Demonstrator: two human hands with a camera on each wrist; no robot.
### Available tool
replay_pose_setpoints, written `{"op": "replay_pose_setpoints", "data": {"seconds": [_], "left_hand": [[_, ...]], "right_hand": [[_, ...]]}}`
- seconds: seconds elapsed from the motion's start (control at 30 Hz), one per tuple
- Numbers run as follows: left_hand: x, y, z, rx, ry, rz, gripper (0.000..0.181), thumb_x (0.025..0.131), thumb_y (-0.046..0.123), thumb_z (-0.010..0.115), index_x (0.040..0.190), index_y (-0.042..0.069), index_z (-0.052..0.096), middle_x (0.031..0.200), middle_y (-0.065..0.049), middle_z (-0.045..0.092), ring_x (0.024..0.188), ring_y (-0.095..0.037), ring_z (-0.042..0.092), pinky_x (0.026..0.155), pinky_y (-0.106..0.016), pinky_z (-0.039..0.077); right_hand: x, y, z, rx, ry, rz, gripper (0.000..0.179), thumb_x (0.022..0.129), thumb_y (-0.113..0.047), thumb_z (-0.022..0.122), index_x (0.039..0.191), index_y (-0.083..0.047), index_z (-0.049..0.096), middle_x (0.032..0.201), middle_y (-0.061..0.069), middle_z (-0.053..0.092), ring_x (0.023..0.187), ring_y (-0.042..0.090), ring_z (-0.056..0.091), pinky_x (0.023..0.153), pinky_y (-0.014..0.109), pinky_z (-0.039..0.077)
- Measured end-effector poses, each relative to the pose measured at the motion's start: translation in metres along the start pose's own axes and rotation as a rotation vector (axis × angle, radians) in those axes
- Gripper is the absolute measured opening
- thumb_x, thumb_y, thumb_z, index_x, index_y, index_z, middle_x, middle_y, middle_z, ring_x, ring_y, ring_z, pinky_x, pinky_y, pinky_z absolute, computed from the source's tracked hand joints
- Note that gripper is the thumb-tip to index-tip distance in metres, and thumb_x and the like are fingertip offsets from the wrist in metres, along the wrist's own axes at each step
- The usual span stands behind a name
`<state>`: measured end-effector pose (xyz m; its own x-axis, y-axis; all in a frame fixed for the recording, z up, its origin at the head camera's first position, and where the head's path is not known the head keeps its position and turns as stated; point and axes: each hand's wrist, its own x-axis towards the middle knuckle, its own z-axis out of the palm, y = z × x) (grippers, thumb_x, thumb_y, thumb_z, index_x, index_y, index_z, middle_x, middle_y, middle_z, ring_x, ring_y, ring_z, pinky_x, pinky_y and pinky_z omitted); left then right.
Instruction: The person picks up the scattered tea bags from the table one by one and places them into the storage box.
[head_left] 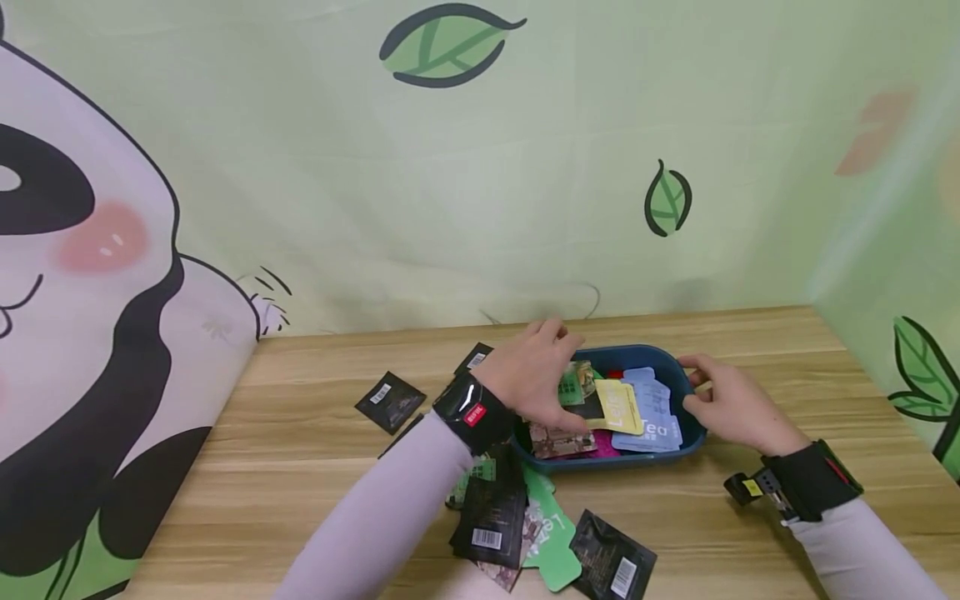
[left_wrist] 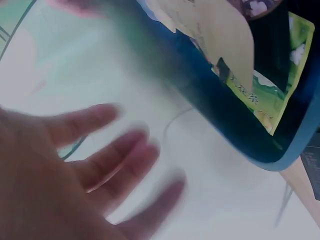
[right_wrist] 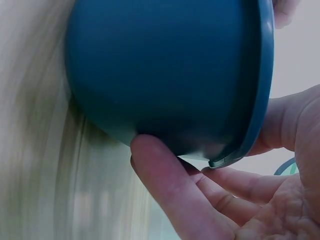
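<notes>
A dark blue oval plastic tub (head_left: 615, 463) stands on the wooden table, filled with flat tea packets. Among them show a yellow packet (head_left: 621, 406), a pale blue packet (head_left: 648, 421) and a patterned brown one (head_left: 558, 442). My left hand (head_left: 534, 375) is over the tub's left end, fingers spread and reaching past the far rim; the left wrist view has these fingers (left_wrist: 115, 165) apart, blurred, beside the tub wall. At the opposite end my right hand (head_left: 731, 404) holds the tub, its fingers (right_wrist: 165, 175) against the outer wall and under the rim.
In front of the tub lie several loose packets, including a black packet (head_left: 491, 517), a green packet (head_left: 551, 533) and another black sachet (head_left: 613, 557). A further black sachet (head_left: 390, 402) lies to the left. A printed cloth backdrop (head_left: 322, 167) rises behind the table.
</notes>
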<state>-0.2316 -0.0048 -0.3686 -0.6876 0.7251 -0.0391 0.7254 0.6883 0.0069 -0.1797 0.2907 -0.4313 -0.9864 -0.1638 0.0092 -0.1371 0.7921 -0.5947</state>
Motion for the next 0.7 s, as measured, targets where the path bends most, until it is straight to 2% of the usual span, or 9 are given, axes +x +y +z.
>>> {"op": "replay_pose_setpoints", "data": {"seconds": [0.07,0.13,0.17,0.3,0.4,0.53,0.7], "left_hand": [[-0.003,0.001,-0.002,-0.011,-0.01,-0.003,0.134,0.056,0.093,0.055,0.162,0.02,0.022,0.163,-0.012,0.02,0.146,-0.034,0.026,0.108,-0.052,0.036],[-0.006,0.001,-0.003,-0.011,-0.02,-0.009,0.142,0.05,0.099,0.05,0.164,0.025,0.008,0.168,-0.011,0.003,0.152,-0.037,0.009,0.11,-0.061,0.027],[-0.008,0.001,-0.004,-0.011,-0.024,-0.01,0.143,0.05,0.1,0.049,0.164,0.026,0.004,0.168,-0.01,0.0,0.152,-0.038,0.006,0.11,-0.063,0.025],[-0.014,-0.004,-0.003,0.014,-0.034,-0.03,0.144,0.05,0.102,0.045,0.164,0.028,-0.002,0.168,-0.009,-0.003,0.152,-0.038,0.007,0.111,-0.063,0.023],[-0.021,-0.014,-0.001,0.019,-0.041,-0.052,0.143,0.05,0.102,0.044,0.163,0.029,-0.003,0.168,-0.009,-0.003,0.151,-0.038,0.008,0.112,-0.062,0.021],[-0.036,-0.034,0.003,-0.008,-0.066,-0.102,0.143,0.051,0.101,0.046,0.163,0.029,-0.003,0.168,-0.008,-0.005,0.151,-0.038,0.005,0.114,-0.061,0.018],[-0.063,-0.07,0.015,-0.024,-0.085,-0.178,0.143,0.049,0.102,0.046,0.164,0.029,-0.001,0.168,-0.009,-0.004,0.151,-0.039,0.007,0.115,-0.058,0.016]], "right_hand": [[0.0,0.0,0.001,-0.001,-0.001,-0.002,0.056,0.09,-0.013,0.059,0.141,0.007,0.047,0.116,0.026,0.06,0.088,0.028,0.06,0.067,0.035,0.051],[0.0,0.0,0.001,0.0,-0.003,-0.005,0.056,0.09,-0.013,0.06,0.141,0.007,0.047,0.116,0.026,0.06,0.091,0.029,0.06,0.069,0.037,0.051],[0.0,0.0,0.001,0.001,-0.005,-0.005,0.057,0.09,-0.013,0.06,0.141,0.007,0.047,0.117,0.027,0.06,0.092,0.029,0.06,0.07,0.038,0.052],[-0.001,0.0,0.002,0.003,-0.011,0.003,0.057,0.091,-0.014,0.06,0.142,0.007,0.046,0.118,0.027,0.059,0.092,0.03,0.06,0.071,0.039,0.052],[-0.001,0.0,0.002,0.004,-0.011,0.007,0.057,0.091,-0.013,0.059,0.143,0.007,0.045,0.118,0.027,0.059,0.09,0.029,0.06,0.07,0.038,0.052],[-0.001,0.0,0.003,0.0,-0.01,0.004,0.058,0.091,-0.014,0.06,0.142,0.007,0.045,0.117,0.026,0.06,0.09,0.029,0.06,0.069,0.038,0.051],[0.0,-0.001,0.001,-0.009,-0.01,-0.005,0.057,0.091,-0.015,0.06,0.142,0.007,0.046,0.116,0.026,0.06,0.091,0.029,0.06,0.069,0.037,0.051]]}}
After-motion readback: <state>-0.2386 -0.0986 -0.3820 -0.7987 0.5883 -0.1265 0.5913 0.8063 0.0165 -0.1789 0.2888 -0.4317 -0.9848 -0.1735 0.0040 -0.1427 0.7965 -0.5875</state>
